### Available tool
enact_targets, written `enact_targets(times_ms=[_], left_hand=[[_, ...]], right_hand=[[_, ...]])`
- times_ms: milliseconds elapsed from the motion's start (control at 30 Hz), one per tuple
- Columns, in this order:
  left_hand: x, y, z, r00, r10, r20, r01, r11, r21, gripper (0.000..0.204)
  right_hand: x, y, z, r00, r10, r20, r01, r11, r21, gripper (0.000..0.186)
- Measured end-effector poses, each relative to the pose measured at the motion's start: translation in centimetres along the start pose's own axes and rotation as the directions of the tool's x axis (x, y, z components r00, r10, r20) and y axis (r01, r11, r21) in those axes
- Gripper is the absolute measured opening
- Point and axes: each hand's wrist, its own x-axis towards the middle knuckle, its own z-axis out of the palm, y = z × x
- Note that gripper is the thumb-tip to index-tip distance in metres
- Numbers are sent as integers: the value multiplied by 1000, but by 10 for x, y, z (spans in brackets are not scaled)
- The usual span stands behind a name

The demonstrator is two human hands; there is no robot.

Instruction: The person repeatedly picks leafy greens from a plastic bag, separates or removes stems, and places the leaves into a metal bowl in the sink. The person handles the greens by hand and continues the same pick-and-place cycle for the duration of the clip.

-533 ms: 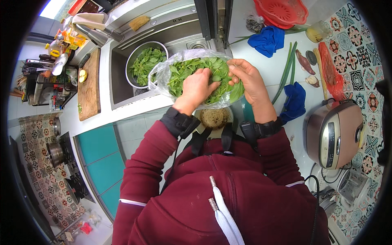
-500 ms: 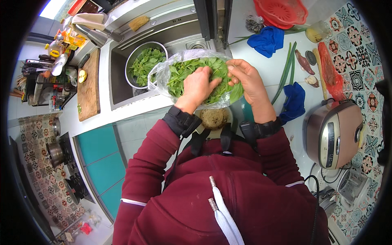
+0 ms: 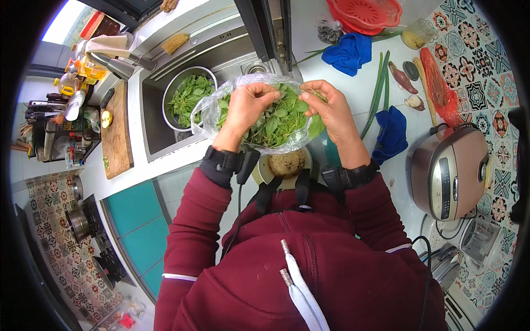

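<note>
A clear plastic bag point(image 3: 202, 112) full of leafy greens point(image 3: 279, 126) lies open in front of me, partly over the sink's front edge. Above its left part, my left hand point(image 3: 249, 107) has thumb and forefinger pinched together at the greens, apparently on a sprig. My right hand point(image 3: 330, 110) pinches a thin sprig at the bag's right side, thumb against forefinger. One broad leaf point(image 3: 317, 126) shows under that hand. Beside the bag, in the sink, a round metal basin point(image 3: 167, 108) holds more of the same leaves point(image 3: 191, 95).
Below the bag stands a pale container with a brown crumbly mass point(image 3: 286, 163). A cutting board point(image 3: 117, 138) with a cut fruit lies left of the sink point(image 3: 149, 129). On the right counter are blue cloths point(image 3: 391, 132), green onions point(image 3: 381, 83), a red basket point(image 3: 365, 15) and a rice cooker point(image 3: 450, 174).
My left hand has lifted off the leaves, moved left and closed into a pinch. My right hand stays pinched at the bag's right side. The view has shifted slightly.
</note>
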Motion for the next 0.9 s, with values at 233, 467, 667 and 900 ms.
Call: enact_targets(times_ms=[233,467,667,900], left_hand=[[9,-5,7,997,74,16,-74,901,426,25],[7,-3,24,998,52,35,-63,841,537,21],[-18,16,-25,998,-28,56,27,1000,7,15],[-29,28,-38,996,84,9,-83,993,-87,14]], right_hand=[[9,-4,15,999,-39,0,39,997,-63,24],[-2,-6,-2,999,-27,-20,26,999,-33,23],[-5,-12,6,994,-80,70,87,990,-107,22],[13,-12,45,963,4,271,84,945,-316,28]])
